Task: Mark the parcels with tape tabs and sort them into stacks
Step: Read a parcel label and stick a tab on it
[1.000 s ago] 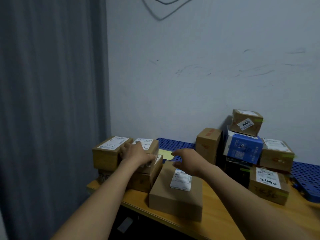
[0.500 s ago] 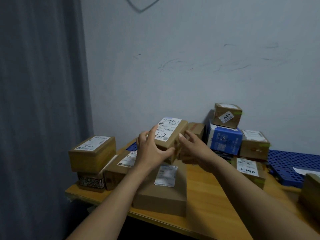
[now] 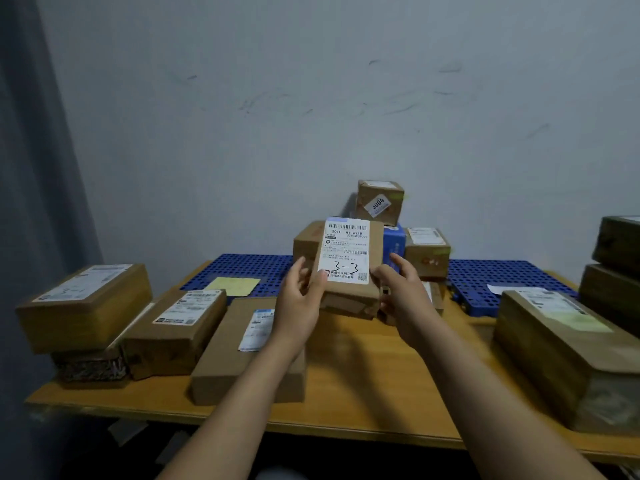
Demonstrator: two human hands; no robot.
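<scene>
Though stacked earlier, the parcel (image 3: 347, 252) is gripped by left hand (image 3: 300, 308) and right hand (image 3: 403, 299).

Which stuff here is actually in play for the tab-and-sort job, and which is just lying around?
In the job: parcel marked 3-3, held up by left hand and right hand; flat parcel; left stack; back stack; long parcel.
Lying about: yellow note; white slip; blue perforated mat; curtain.
</scene>
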